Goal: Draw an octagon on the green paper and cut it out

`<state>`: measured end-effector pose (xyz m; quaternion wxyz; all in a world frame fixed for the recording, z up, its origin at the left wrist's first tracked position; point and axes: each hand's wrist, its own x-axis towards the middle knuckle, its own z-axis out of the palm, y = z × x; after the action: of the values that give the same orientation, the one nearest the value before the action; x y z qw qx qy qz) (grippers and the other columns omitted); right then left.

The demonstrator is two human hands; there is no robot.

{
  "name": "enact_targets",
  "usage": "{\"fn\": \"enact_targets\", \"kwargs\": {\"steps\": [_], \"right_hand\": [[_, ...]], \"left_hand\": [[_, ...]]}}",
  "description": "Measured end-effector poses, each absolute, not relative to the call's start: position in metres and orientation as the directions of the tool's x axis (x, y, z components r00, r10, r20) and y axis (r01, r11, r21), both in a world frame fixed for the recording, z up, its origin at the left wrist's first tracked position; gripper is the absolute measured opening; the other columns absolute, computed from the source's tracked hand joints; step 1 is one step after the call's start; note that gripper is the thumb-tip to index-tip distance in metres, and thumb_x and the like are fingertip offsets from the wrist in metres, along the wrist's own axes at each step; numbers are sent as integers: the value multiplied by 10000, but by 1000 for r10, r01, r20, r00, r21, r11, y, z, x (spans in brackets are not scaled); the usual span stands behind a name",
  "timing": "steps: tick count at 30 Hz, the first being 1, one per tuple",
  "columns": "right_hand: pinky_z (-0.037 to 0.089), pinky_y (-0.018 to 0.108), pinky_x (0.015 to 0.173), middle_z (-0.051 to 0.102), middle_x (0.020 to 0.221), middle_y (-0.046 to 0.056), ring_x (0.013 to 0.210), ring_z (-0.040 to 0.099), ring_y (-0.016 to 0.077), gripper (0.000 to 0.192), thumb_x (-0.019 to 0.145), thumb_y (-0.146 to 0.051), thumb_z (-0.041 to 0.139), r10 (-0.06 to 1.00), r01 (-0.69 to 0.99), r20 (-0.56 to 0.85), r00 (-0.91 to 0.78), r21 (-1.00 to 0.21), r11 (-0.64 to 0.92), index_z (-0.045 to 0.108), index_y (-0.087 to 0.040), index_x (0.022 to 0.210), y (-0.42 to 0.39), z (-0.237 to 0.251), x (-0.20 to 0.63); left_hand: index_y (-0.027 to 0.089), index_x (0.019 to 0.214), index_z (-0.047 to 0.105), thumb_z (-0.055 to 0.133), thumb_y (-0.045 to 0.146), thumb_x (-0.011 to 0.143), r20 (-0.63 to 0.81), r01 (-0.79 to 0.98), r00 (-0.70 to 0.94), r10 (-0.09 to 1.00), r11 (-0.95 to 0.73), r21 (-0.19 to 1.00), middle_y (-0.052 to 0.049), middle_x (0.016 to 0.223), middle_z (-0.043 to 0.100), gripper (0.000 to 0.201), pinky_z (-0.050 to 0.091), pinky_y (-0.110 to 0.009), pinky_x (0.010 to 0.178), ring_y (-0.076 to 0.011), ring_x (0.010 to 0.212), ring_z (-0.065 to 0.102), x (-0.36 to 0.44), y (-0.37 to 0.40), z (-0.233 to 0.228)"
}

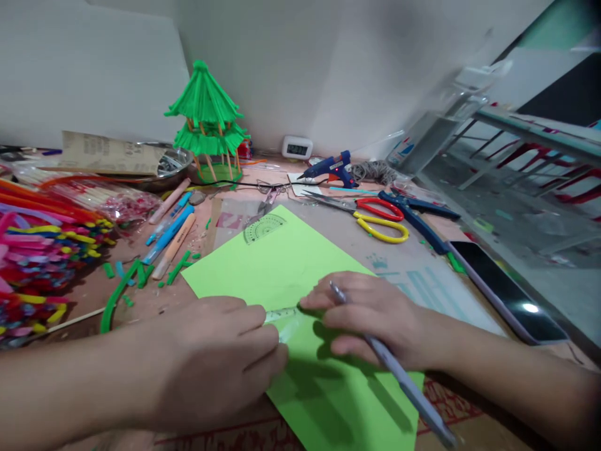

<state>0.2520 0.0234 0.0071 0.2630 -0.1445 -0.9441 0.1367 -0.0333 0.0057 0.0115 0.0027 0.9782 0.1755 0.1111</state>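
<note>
Green paper is lying under both my hands on the table. My left hand is pressing a clear ruler onto it, fingers curled, while my right hand is gripping a pen and touching the ruler's end. Scissors and a glue gun are lying farther away; a phone is resting to the right.

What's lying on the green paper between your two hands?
In the head view, a clear ruler spans the gap between the left hand and the right hand, lying flat on the green paper. The right hand also holds a pen.
</note>
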Motion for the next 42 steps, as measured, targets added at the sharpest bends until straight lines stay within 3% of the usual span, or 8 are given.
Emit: {"fn": "enact_targets", "kwargs": {"steps": [3,7,13,22,27,31,35,42], "right_hand": [[626,397,925,791,1135,156,1010,746,258,232,1071,-307,538,259,213,387,-885,-160,964,696,-171,970,15,11,248],[625,392,902,812,1055,132,949,759,261,239,1079,-285,520,269,293,407,-873,-4,956,697,-191,950,15,9,252],[633,434,785,807,1047,163,878,749,279,132,1065,-237,533,366,381,437,-821,-58,923,647,-172,1049,18,5,254],[589,453,956,727,1349,128,1194,690,307,270,1097,-264,476,285,284,306,-908,-50,958,714,-142,1061,18,7,252],[575,446,932,771,1219,168,1174,693,306,310,1108,-280,468,340,336,298,-892,-67,940,715,-96,1072,13,7,251],[565,436,887,785,1138,162,1073,700,307,282,1098,-238,482,399,412,334,-854,-37,911,706,-69,1124,10,4,251],[564,428,872,773,1189,154,1053,692,299,257,1092,-237,495,418,429,366,-831,-57,902,702,-89,1057,11,2,252],[580,418,887,761,1245,148,1044,702,273,210,1079,-251,535,435,425,384,-814,-116,898,690,-110,1073,15,-1,253]], "left_hand": [[295,846,669,574,447,978,160,286,949,273,-956,-65,-23,734,601,222,465,-425,551,-233,645,533,-39,-1,7],[225,1098,738,608,270,914,114,281,957,266,-948,-151,-109,1075,714,229,518,-469,741,-295,925,612,-37,-3,-4],[131,1294,656,570,283,987,180,422,900,396,-896,-137,-148,1274,710,353,552,-510,845,-347,1082,664,-24,-2,-12],[156,1360,577,408,596,1060,293,552,797,528,-834,-1,-173,1381,651,559,544,-527,1007,-358,1269,617,-43,44,2],[125,1337,617,430,713,1007,239,584,782,576,-811,43,-186,1385,659,699,556,-555,1015,-375,1271,628,-43,53,-2],[101,1351,599,612,660,949,228,583,793,566,-813,-10,-232,1399,635,688,586,-579,927,-427,1240,633,-40,40,-3],[165,1308,591,868,487,771,159,585,793,588,-808,72,-156,1283,673,685,610,-486,799,-362,1091,685,-40,25,8],[231,1118,594,709,261,816,151,620,735,661,-745,245,-45,1095,638,325,525,-402,772,-264,972,656,-40,19,6]]}}
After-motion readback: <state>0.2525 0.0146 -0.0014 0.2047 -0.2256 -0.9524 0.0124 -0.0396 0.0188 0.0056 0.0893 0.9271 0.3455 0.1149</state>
